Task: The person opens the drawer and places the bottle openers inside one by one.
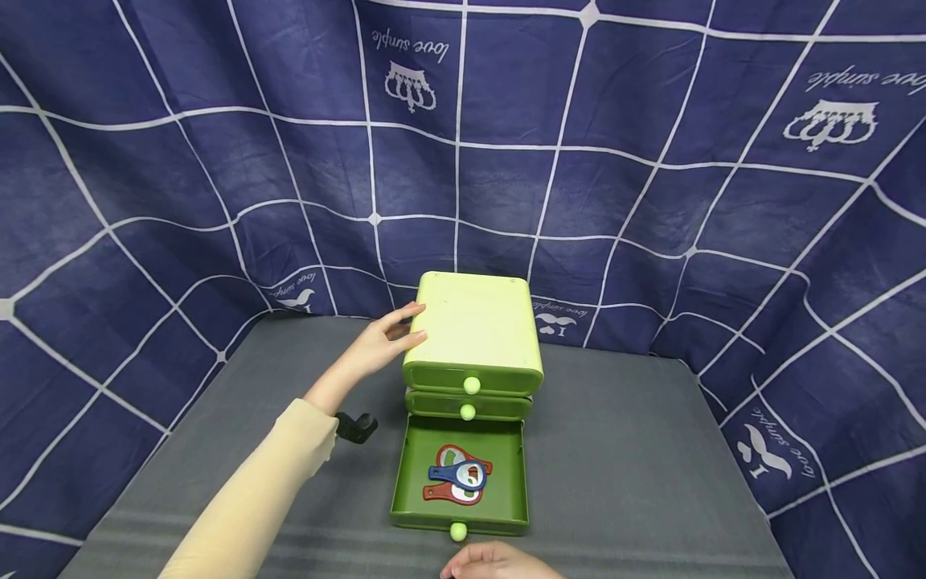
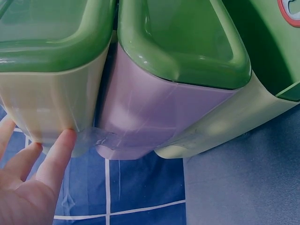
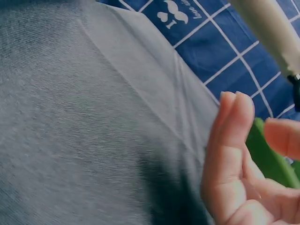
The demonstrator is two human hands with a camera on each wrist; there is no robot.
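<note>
A small drawer cabinet (image 1: 473,322) with three stacked green-fronted drawers stands on the grey surface. Its lowest drawer (image 1: 499,515) is pulled out. Inside lie a blue bottle opener (image 1: 439,473) and two red ones (image 1: 436,492), overlapping. My left hand (image 1: 379,344) rests its fingertips on the left side of the top unit, fingers spread; in the left wrist view, fingers (image 2: 56,159) touch the cream casing. Just in front of the lowest drawer's round knob (image 1: 458,531) is my right hand (image 1: 499,560), partly cut off. Its fingers (image 3: 229,136) are slightly bent, apart from the thumb, with nothing between them.
The top drawer's knob (image 1: 472,385) and the middle drawer's knob (image 1: 468,412) face me; both drawers are closed. The middle unit (image 2: 140,108) has a purple casing. A blue checked curtain (image 1: 506,193) surrounds the grey surface (image 1: 622,450) at the back and sides.
</note>
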